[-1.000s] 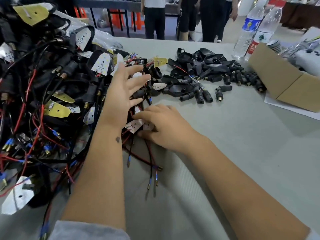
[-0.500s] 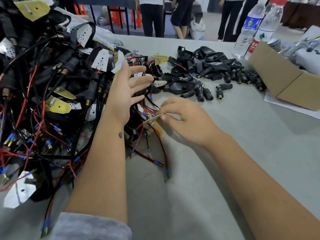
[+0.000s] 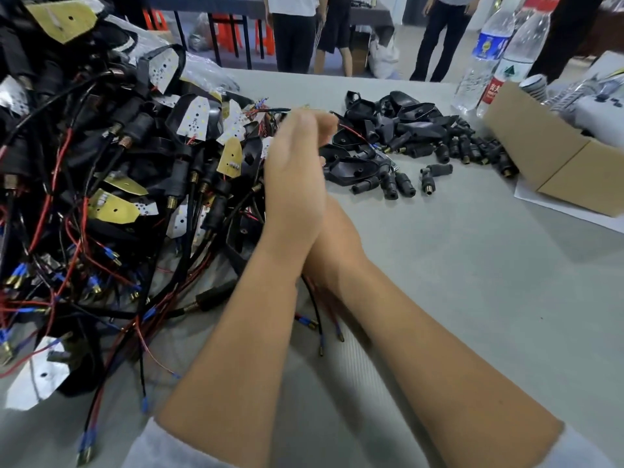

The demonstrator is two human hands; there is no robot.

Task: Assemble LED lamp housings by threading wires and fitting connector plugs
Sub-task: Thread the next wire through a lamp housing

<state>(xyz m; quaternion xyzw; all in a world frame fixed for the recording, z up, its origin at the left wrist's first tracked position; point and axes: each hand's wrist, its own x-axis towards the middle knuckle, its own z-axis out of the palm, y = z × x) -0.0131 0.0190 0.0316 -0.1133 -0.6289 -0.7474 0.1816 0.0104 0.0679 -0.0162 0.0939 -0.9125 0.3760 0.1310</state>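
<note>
Two bare hands were up together over the grey table (image 3: 472,282). The left hand (image 3: 293,184) was in front, blurry, fingers curled at the top; what they held could not be told. The right hand (image 3: 332,238) sat mostly hidden behind it, so its fingers could not be told either. Thin red and black wires with blue tips (image 3: 317,319) hung below the wrists. A big tangled heap of wired black lamp housings (image 3: 101,170) lay left. A smaller pile of loose black plastic plugs and shells (image 3: 422,143) lay ahead. Two clear plastic water bottles (image 3: 486,55) stood beside one brown cardboard box (image 3: 553,153).
</note>
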